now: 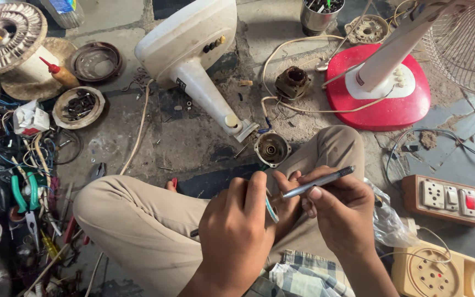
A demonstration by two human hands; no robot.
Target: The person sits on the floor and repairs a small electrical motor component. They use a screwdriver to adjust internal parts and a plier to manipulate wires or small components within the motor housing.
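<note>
I sit cross-legged on a concrete floor. My right hand [341,209] grips a slim grey metal tool [319,182] like a pen, its dark knurled end pointing up and right. My left hand [236,231] is closed around a small part with a pale blue-white edge [271,210], mostly hidden by the fingers; the tool's tip meets it between the two hands. Just beyond my hands, by my knee, lies a small round motor housing [272,148] at the end of a white fan stand [204,91].
A red-based fan [383,107] with a wire guard stands at the right. A switch-and-socket board [454,199] and a cream round socket box [430,273] lie right. Green-handled pliers [27,193], tangled wires, a wire spool [6,36], a glue bottle [59,72] and a bowl of screws [78,106] crowd the left.
</note>
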